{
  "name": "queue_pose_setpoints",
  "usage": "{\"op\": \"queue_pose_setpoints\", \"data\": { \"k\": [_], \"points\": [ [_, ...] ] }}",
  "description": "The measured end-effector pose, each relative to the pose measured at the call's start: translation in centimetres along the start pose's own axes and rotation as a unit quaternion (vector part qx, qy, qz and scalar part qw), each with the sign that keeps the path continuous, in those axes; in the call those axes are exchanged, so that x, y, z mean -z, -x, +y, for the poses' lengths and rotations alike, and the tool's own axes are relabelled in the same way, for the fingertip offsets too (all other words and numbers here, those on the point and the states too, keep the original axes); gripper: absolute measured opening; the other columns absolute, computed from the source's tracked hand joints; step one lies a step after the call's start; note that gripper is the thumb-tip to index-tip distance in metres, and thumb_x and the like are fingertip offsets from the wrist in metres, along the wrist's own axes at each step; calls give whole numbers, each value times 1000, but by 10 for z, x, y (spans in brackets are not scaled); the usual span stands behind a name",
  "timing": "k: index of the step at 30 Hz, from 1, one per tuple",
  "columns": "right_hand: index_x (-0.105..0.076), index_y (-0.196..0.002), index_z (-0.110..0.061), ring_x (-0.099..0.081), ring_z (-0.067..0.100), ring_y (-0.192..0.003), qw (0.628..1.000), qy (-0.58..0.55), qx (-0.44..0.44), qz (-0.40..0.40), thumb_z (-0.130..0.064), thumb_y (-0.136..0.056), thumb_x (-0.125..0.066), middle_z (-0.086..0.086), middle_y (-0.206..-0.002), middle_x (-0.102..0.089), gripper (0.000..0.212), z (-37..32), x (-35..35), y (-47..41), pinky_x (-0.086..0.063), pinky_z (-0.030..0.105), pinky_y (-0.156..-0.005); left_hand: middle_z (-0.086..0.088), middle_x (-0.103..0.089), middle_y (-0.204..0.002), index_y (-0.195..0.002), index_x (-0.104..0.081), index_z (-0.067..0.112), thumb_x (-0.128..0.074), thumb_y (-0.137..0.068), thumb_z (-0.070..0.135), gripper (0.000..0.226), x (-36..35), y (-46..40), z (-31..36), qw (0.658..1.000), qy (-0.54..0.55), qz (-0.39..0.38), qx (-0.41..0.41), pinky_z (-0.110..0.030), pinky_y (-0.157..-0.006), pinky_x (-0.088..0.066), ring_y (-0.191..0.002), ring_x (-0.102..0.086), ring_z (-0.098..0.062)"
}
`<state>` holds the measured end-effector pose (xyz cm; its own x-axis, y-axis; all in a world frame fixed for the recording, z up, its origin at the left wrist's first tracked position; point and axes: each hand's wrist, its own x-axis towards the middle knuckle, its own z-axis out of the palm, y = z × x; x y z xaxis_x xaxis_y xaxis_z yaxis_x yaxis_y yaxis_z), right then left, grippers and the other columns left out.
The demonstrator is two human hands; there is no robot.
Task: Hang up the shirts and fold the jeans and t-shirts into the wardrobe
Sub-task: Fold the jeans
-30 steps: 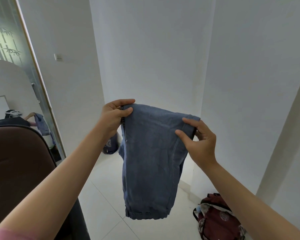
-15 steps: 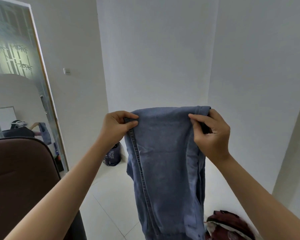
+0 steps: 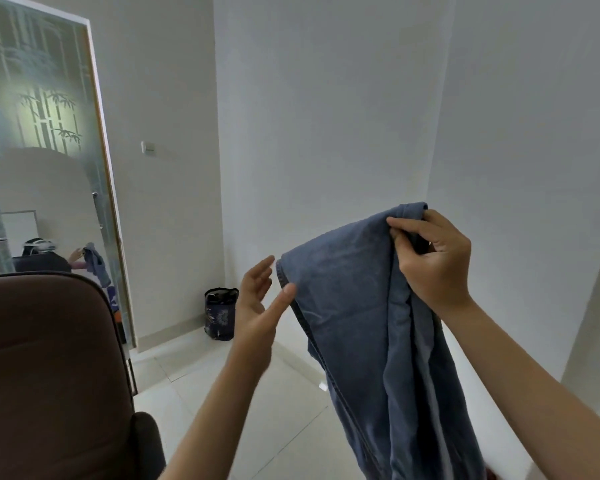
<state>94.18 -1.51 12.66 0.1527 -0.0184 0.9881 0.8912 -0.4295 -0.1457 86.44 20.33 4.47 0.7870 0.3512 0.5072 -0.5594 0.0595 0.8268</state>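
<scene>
A: Where are the jeans (image 3: 368, 327)?

B: In the air, right of centre, in front of the white walls. The blue denim hangs folded over on itself, the top edge sloping up to the right, the legs falling out of the bottom of the view above the floor (image 3: 229, 393).

A: Who has hold of them?

B: The right hand (image 3: 433, 258) only. Its fingers and thumb are curled round the high right corner of the fold, pinching the cloth there, and the whole weight hangs from that grip.

A: And the left hand (image 3: 257, 306)?

B: Loose. The fingers are straight and spread, palm turned toward the jeans. The thumb tip sits at the seamed left edge of the denim; I cannot tell if it touches. It holds nothing.

A: What lies around?

B: A dark bag (image 3: 220, 313) stands on the floor in the corner, behind the left hand. Further left is a glass door (image 3: 45, 150) frosted with a bamboo pattern, with a reflection of a person holding blue cloth. A light switch (image 3: 147, 147) sits on the wall beside it. A brown chair (image 3: 49, 375) back fills the lower left.
</scene>
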Motion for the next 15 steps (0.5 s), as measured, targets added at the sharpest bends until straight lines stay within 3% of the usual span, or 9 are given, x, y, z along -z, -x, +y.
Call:
{"op": "queue_pose_setpoints", "data": {
  "k": [2, 7, 10, 12, 15],
  "points": [
    [-75, -90, -5, -54, -6, -72, 1000, -4, -2, -13, 4, -81, -68, -4, -81, -62, 14, 0, 3, 3, -43, 9, -68, 4, -59, -128, -111, -64, 35, -72, -66, 41, 46, -3, 12, -9, 996, 80, -32, 14, -28, -101, -37, -126, -49, -12],
    [-74, -88, -10, -59, 1, -73, 998, -44, -31, -32, 4, -80, -69, -6, -83, -65, 17, -2, 16, 4, -43, 9, -65, 9, -63, -122, -105, -72, 31, -69, -72, 25, 33, -7, 15, -22, 988, 93, -107, 60, -13, -87, -44, -116, -55, 1],
    [-72, -86, -14, -62, 12, -73, 994, -84, -61, -35, 5, -80, -70, 1, -84, -69, 20, -2, 23, 4, -48, 14, -67, 12, -65, -120, -110, -68, 23, -71, -68, 27, 42, -5, 4, -25, 982, 97, -140, 80, -10, -86, -46, -114, -56, 2],
    [-72, -84, -14, -64, 11, -75, 990, -109, -83, -37, 6, -79, -70, -8, -84, -70, 21, -1, 27, 3, -49, 15, -70, 13, -67, -116, -112, -66, 20, -70, -63, 34, 51, -4, -4, -26, 981, 88, -151, 86, -11, -87, -46, -113, -57, 1],
    [-72, -83, -13, -66, 7, -80, 984, -130, -110, -44, 7, -78, -70, -18, -82, -70, 21, 1, 32, 4, -50, 16, -76, 3, -69, -109, -103, -72, 21, -73, -65, 30, 39, -8, -13, -30, 985, 55, -136, 89, -15, -83, -48, -107, -61, -7]
  ]
}}
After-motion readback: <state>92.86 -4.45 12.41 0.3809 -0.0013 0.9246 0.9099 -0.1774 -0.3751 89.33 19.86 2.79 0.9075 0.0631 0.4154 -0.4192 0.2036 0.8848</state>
